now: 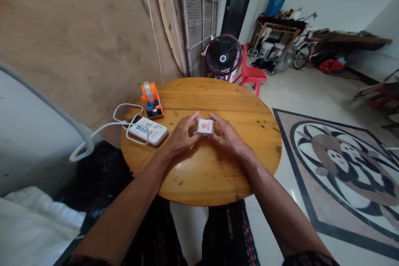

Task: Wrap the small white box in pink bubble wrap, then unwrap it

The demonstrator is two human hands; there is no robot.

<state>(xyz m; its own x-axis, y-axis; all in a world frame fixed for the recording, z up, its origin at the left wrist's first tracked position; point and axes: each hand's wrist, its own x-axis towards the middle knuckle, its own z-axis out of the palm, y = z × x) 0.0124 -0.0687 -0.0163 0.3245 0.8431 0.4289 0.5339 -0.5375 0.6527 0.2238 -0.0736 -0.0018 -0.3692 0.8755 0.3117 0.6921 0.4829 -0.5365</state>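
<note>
On the round wooden table (199,183), a small white box (205,126) with red print sits between my two hands. Its wrapping looks like clear plastic. My left hand (181,136) grips the left side, its thumb and fingers bent around that edge. From the other side my right hand (229,133) holds the right edge in the same way. The undersides of the fingers and the box's bottom are hidden.
Left of my hands lie a white power bank (152,131) with a looped white cable (107,124) and an orange-and-blue tape dispenser (151,99). A fan (223,56) and a red plastic chair (254,74) stand behind the table. A wall borders the left.
</note>
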